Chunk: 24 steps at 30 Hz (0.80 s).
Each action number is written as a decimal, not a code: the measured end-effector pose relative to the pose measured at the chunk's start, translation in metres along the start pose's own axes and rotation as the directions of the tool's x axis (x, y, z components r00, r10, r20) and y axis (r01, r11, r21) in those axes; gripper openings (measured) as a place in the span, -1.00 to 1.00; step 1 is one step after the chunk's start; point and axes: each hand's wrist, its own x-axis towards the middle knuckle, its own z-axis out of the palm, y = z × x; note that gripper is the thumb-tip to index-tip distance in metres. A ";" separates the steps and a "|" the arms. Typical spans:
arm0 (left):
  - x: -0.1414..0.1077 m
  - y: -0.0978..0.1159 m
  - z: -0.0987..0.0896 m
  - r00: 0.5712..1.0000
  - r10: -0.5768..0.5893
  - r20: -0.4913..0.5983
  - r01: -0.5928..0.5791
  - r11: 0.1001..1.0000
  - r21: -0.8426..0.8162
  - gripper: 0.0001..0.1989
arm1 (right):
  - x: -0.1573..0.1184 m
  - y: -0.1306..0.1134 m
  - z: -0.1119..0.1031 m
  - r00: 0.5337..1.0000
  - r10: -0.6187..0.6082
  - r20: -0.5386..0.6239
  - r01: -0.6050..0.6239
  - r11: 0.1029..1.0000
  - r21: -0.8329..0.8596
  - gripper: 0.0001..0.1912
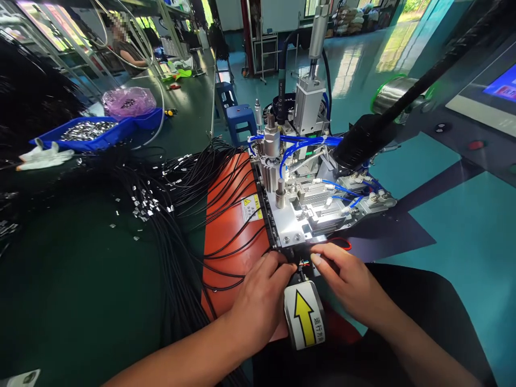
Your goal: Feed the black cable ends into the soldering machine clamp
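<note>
My left hand (262,290) is at the near end of the metal machine (298,204). Its fingers are closed on a black cable (226,273), though the fingertips partly hide it. Just past those fingertips a few thin coloured wires (305,263) stick out. My right hand (346,271) is on the other side of the wires, its thumb and forefinger brought together; whatever may be between them is too small to make out. Below both hands sits a rounded guide with a yellow arrow label (304,317). Several more black cables lie across the orange cover (229,231).
Bundles of black cables (169,258) and small metal parts (147,204) cover the dark green table (80,301). A blue tray (133,126), a white glove (44,156) and a solder wire spool (397,99) are around. Behind are blue stools (239,115) and another person (129,51).
</note>
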 end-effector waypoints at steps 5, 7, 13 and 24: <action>0.000 0.000 -0.001 1.000 0.003 0.004 -0.003 1.000 -0.005 -0.74 | 0.005 -0.006 -0.004 0.988 -0.029 0.149 0.009 0.991 0.134 -0.71; -0.001 0.000 -0.001 1.000 0.004 0.009 -0.004 1.000 -0.007 -0.74 | 0.004 -0.005 -0.003 0.992 -0.024 0.123 0.005 0.988 0.156 -0.73; 0.000 0.001 -0.001 0.999 0.025 -0.024 -0.025 1.000 -0.008 -0.75 | 0.000 0.000 -0.003 0.998 -0.039 0.042 0.033 0.991 0.133 -0.79; -0.001 -0.002 0.003 1.000 0.028 -0.013 -0.027 0.999 0.022 -0.75 | 0.003 0.000 0.006 0.999 0.036 -0.001 -0.036 0.999 0.041 -0.83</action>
